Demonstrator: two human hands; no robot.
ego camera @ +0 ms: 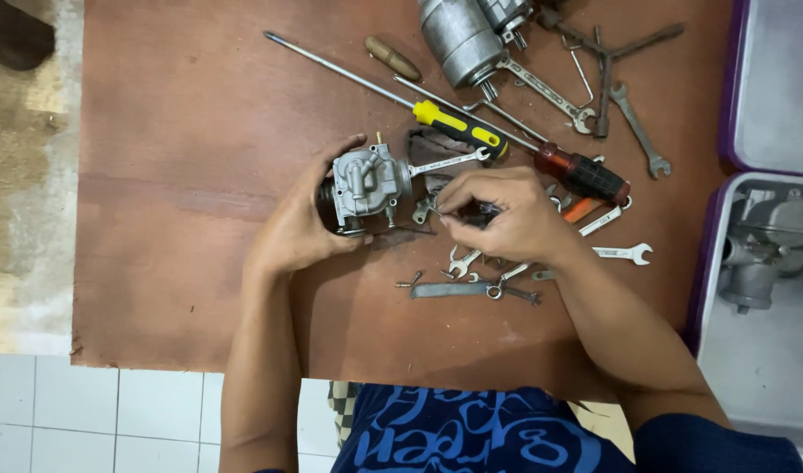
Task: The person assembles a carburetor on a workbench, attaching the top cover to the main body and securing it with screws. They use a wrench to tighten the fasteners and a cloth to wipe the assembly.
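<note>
My left hand (301, 223) grips a grey metal carburetor body (366, 181) and holds it just above the brown board (191, 131). My right hand (507, 215) is right beside it, fingers pinched on a small metal part (440, 210) that is too small to make out. A small bracket-like piece (422, 210) lies between the carburetor and my right fingertips. A slim wrench (450, 161) rests against the carburetor's right side.
Two screwdrivers, one with a yellow handle (458, 127) and one with a red handle (581, 173), lie behind my hands. Several wrenches (625, 254) and small parts are scattered around. A grey cylinder motor (458, 39) is at the back. Trays (760, 350) stand at the right, one holding another carburetor (756, 254).
</note>
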